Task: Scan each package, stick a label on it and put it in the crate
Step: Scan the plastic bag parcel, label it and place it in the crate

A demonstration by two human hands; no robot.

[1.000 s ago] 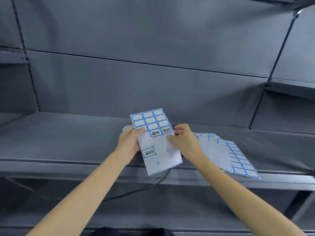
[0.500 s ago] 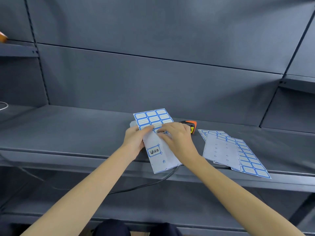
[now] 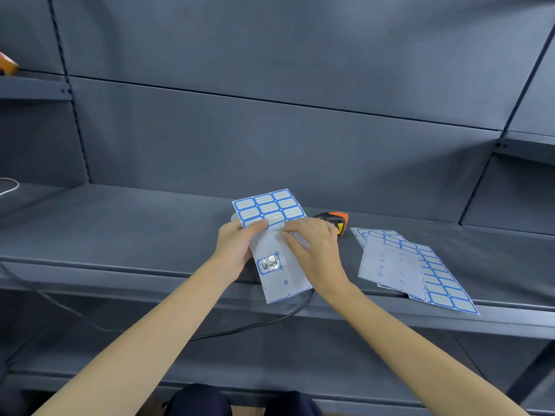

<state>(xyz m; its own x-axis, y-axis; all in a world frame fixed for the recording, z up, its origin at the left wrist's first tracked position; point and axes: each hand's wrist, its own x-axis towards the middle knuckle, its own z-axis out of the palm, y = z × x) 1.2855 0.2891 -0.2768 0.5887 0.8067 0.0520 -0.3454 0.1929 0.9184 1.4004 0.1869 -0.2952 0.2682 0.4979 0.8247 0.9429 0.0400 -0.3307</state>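
Both hands meet over a grey metal shelf (image 3: 120, 235) backed by bare grey panels: the left hand (image 3: 234, 250) pinches the edge of a label sheet (image 3: 271, 235) (blue-bordered, its lower half mostly peeled), while the right hand's (image 3: 315, 253) curled fingertips pick at a label on it. Just beyond the right hand lies an orange-and-black scanner (image 3: 338, 220), its cable (image 3: 255, 325) drooping below the hands; more label sheets (image 3: 420, 271) lie fanned to the right.

Stockroom or shop: bare grey metal shelving (image 3: 120, 223), scanner (image 3: 338, 220) and label sheets (image 3: 420, 271) on the shelf.
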